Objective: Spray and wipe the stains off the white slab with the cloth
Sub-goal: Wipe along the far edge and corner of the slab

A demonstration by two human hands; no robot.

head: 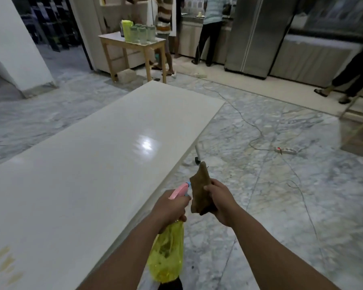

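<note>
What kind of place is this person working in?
Probably a home kitchen area under renovation or a stone workshop: a white slab lies raised above a marble floor, with a steel refrigerator and an extension cord trailing across the floor.

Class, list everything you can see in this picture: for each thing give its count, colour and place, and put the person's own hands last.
white slab: one, white, left, raised above the floor
stains: a patch, yellowish, slab's near left corner
spray bottle: one, yellow with pink head, in left hand
cloth: one, brown, in right hand
wooden table: one, tan, far centre
jars: several, pale green, on table
power strip: one, white, floor right
people: three, standing, far side
left hand: grips bottle neck
right hand: holds cloth
</note>
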